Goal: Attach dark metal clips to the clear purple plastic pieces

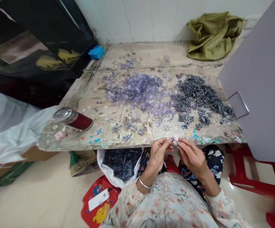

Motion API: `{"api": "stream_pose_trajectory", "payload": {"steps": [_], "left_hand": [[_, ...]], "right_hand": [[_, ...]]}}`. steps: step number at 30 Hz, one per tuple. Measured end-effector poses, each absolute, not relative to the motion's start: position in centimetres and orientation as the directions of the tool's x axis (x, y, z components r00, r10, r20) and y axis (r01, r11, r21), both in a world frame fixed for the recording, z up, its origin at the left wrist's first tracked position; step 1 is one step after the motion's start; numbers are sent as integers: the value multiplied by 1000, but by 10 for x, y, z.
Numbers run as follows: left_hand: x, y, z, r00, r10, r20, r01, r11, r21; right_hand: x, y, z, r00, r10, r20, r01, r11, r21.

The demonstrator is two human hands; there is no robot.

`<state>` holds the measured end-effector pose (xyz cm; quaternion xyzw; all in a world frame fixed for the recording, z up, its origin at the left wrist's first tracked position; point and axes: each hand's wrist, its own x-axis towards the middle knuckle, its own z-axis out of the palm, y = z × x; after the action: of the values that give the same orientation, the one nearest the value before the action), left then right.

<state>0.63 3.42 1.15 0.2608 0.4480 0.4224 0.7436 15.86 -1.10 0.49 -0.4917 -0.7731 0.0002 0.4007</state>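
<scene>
Tiny piece [174, 141] sits pinched near the rough wooden tabletop [151, 50].

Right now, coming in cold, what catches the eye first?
Probably the two heaps on the worn tabletop: clear purplish pieces mid-table, dark grey pieces to their right. Below, at the front edge, the left hand and right hand meet at a tiny piece, too small to identify. A red flask stands out at the table's left end.

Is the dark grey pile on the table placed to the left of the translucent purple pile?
No, the dark grey pile lies to the right of the translucent purple pile.
</scene>
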Motion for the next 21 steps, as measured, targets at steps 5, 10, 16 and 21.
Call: {"api": "stream_pose_trajectory", "payload": {"steps": [5, 10, 16, 21], "left_hand": [[9, 26, 19, 216, 940, -262, -287, 318, 904], [7, 23, 28, 187, 968, -168, -182, 203, 962], [5, 27, 30, 191, 981, 21, -86, -5, 996], [0, 31, 29, 228, 962, 152, -6, -155, 988]], "right_hand": [[146, -17, 7, -183, 729, 659, 782, 514, -352], [145, -18, 7, -154, 694, 703, 782, 521, -343], [142, -17, 13, -86, 728, 680, 765, 486, -423], [144, -14, 27, 25, 802, 597, 710, 406, -575]]}}
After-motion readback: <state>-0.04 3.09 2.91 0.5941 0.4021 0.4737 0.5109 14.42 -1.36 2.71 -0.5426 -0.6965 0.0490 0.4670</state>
